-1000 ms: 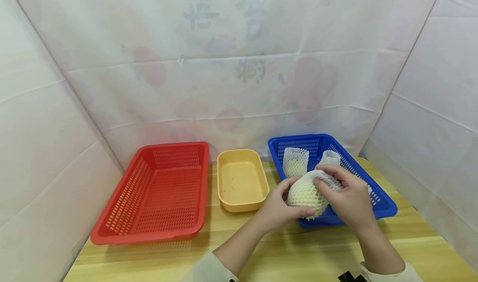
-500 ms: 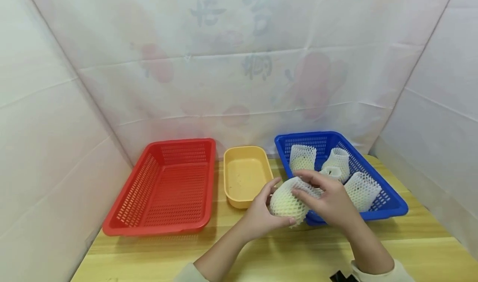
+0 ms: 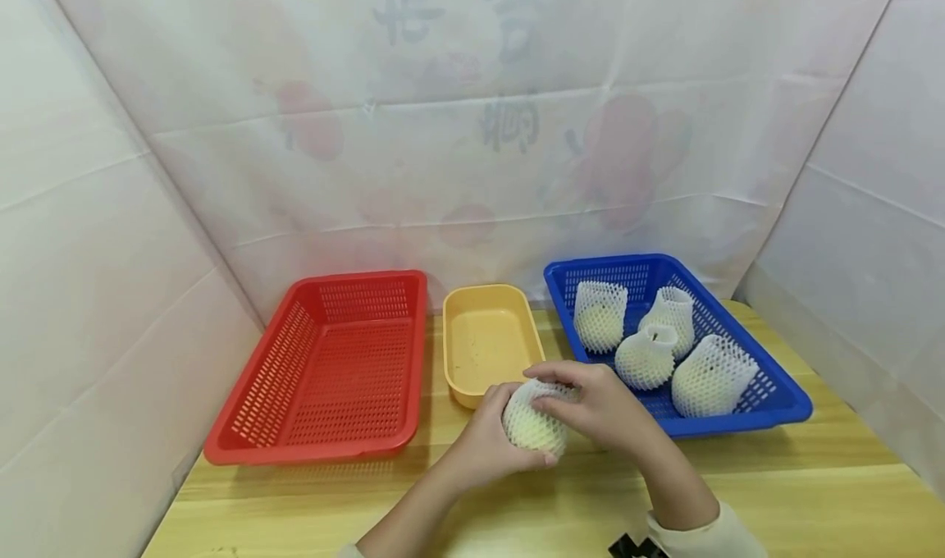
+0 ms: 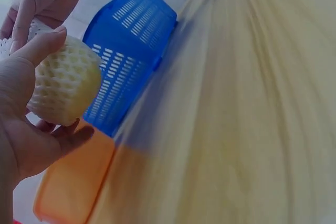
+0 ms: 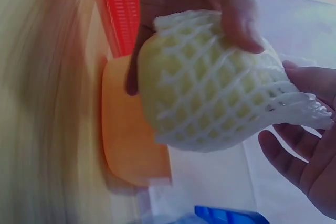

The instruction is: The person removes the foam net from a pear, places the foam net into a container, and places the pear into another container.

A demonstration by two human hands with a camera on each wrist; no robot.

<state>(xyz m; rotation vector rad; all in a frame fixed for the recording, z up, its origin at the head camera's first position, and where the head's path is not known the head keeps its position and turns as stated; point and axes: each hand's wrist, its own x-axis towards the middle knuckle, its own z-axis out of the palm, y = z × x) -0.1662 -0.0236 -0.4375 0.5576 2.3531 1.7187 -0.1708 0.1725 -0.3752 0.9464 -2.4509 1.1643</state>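
A round, pale yellow fruit [image 3: 533, 428] in a white foam net [image 5: 220, 98] is held up in front of the yellow tray. My left hand [image 3: 483, 447] grips it from the side, thumb and fingers spread round its body. At the net's gathered loose end, my right hand [image 3: 598, 406] pinches the foam between thumb and fingers, as the right wrist view shows. Bare yellow skin shows at the fruit's other end in the left wrist view, past the net's edge. Several more netted fruits [image 3: 711, 381] lie in the blue basket [image 3: 793, 406] to the right.
On the wooden table [image 3: 576, 509], a red basket [image 3: 317, 451] stands at the left with nothing in it. Between the two baskets sits the small yellow tray [image 3: 483, 345], just behind my hands. A white printed cloth [image 3: 472, 172] hangs behind everything, with pale walls at both sides.
Both hands have carried the netted fruit left, from over the blue basket to in front of the yellow tray. The fruits in the basket have come into full view.
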